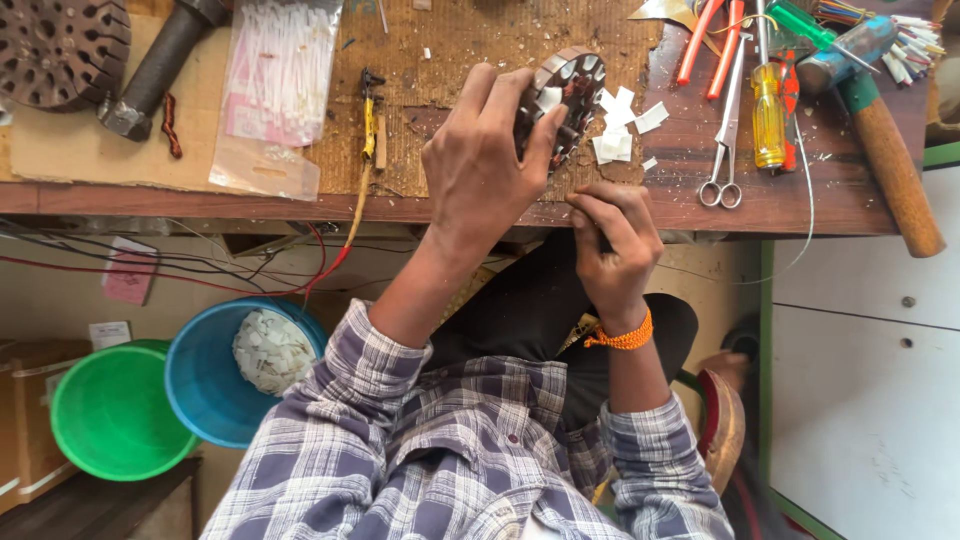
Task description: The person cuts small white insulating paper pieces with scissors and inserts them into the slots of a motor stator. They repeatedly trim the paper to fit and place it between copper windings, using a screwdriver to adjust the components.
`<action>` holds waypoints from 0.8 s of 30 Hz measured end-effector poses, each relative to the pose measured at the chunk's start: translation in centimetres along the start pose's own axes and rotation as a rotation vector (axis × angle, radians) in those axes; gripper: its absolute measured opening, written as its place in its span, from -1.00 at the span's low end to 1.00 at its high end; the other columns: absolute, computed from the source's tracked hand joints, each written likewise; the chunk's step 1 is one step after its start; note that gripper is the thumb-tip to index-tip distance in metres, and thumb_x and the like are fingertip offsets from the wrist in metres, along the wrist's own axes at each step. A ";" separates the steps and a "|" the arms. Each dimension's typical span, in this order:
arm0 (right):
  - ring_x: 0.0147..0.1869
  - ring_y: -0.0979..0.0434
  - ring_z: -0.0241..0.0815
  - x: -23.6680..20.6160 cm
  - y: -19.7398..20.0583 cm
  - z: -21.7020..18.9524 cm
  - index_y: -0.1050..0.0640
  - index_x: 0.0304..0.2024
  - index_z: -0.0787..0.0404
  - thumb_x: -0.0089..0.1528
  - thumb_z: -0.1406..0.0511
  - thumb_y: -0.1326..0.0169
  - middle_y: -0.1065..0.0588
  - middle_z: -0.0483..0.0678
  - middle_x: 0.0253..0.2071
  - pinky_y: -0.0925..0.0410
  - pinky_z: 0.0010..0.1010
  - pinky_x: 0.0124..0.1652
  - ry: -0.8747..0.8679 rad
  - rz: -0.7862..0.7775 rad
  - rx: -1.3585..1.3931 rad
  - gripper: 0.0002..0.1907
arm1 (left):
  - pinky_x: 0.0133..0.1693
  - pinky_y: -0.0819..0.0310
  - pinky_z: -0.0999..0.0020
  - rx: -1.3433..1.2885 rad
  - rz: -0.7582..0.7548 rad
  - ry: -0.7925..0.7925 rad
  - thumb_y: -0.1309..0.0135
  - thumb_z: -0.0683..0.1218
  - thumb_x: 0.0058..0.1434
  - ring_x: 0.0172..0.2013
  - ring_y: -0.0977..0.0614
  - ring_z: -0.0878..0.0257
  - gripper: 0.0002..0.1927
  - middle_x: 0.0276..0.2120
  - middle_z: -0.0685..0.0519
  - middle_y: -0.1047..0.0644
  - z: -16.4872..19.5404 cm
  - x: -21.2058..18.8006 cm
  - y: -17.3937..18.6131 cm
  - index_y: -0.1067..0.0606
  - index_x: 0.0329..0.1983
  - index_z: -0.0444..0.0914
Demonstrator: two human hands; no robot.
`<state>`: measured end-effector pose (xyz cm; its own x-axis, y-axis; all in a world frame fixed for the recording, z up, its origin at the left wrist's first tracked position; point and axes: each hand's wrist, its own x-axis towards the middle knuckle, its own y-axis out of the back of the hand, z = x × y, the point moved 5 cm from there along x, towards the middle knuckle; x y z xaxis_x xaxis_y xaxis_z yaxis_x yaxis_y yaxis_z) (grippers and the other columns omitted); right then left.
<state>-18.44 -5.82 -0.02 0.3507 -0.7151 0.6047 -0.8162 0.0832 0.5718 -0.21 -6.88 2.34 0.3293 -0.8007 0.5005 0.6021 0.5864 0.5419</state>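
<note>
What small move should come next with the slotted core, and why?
Probably bring the right hand up to the slotted metal core and press in another strip. The left hand holds the core tilted on the workbench edge; some slots look white-lined, others dark. The right hand's fingers are pinched together just below, and cut white paper pieces lie beside the core.

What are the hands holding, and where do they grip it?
The left hand grips a round slotted metal core by its rim. What the closed right hand holds can't be told.
</note>
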 end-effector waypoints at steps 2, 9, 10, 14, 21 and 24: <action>0.06 -0.56 -0.12 0.3 0.4 0.1 -0.64 -0.08 0.27 0.33 0.44 -0.22 -0.56 -0.04 -0.05 -0.46 -0.31 0.05 0.005 0.017 0.052 -0.89 | -0.25 -0.63 0.26 -0.028 0.051 -0.030 -0.27 -0.02 0.35 -0.24 -0.69 0.15 -0.62 -0.12 -0.01 -0.50 0.3 0.0 0.1 -0.49 0.10 -0.30; 0.11 -0.61 -0.12 6.0 0.1 1.2 -0.63 0.05 0.25 0.39 0.37 -0.27 -0.49 -0.01 0.11 -0.57 -0.38 0.07 0.163 0.000 0.175 -0.81 | -0.18 -0.58 0.28 -0.292 -0.127 -0.120 -0.29 -0.20 0.28 -0.20 -0.59 0.17 -0.45 -0.14 -0.04 -0.44 -0.2 -0.5 -0.1 -0.41 0.30 -0.36; 0.09 -0.62 -0.14 6.7 0.1 1.2 -0.64 0.04 0.25 0.38 0.37 -0.29 -0.48 -0.01 0.11 -0.61 -0.39 0.07 0.187 -0.005 0.188 -0.81 | -0.16 -0.57 0.27 -0.287 -0.130 -0.108 -0.29 -0.21 0.28 -0.19 -0.58 0.18 -0.45 -0.13 -0.04 -0.44 -0.3 -0.8 -0.1 -0.41 0.31 -0.36; 0.03 -0.62 -0.17 8.3 -0.4 0.4 -0.66 0.02 0.25 0.30 0.41 -0.39 -0.51 0.01 0.07 -0.58 -0.42 0.02 0.297 -0.074 0.102 -0.75 | -0.13 -0.52 0.23 -0.251 -0.103 -0.063 -0.29 -0.21 0.28 -0.17 -0.54 0.19 -0.42 -0.14 -0.03 -0.43 -0.9 -1.0 -0.1 -0.39 0.35 -0.34; 0.03 -0.64 -0.10 9.6 -1.3 -0.9 -0.64 -0.02 0.30 0.31 0.45 -0.40 -0.56 0.02 -0.02 -0.60 -0.37 0.01 0.439 -0.106 0.010 -0.77 | -0.16 -0.51 0.24 -0.270 -0.122 -0.021 -0.30 -0.18 0.24 -0.21 -0.53 0.18 -0.36 -0.16 -0.01 -0.41 -1.6 -1.2 -0.2 -0.37 0.37 -0.33; 0.01 -0.65 -0.10 9.6 -1.6 -1.5 -0.61 -0.06 0.33 0.33 0.49 -0.38 -0.57 0.03 -0.05 -0.57 -0.35 -0.02 0.411 -0.112 -0.037 -0.81 | -0.14 -0.51 0.21 -0.337 -0.107 -0.002 -0.32 -0.17 0.28 -0.20 -0.55 0.16 -0.39 -0.14 -0.05 -0.40 -1.6 -1.3 0.3 -0.37 0.36 -0.32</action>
<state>-13.10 -11.77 5.75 0.5960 -0.3857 0.7043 -0.7484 0.0513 0.6613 0.67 -5.91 0.81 0.2499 -0.8548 0.4548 0.8393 0.4255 0.3385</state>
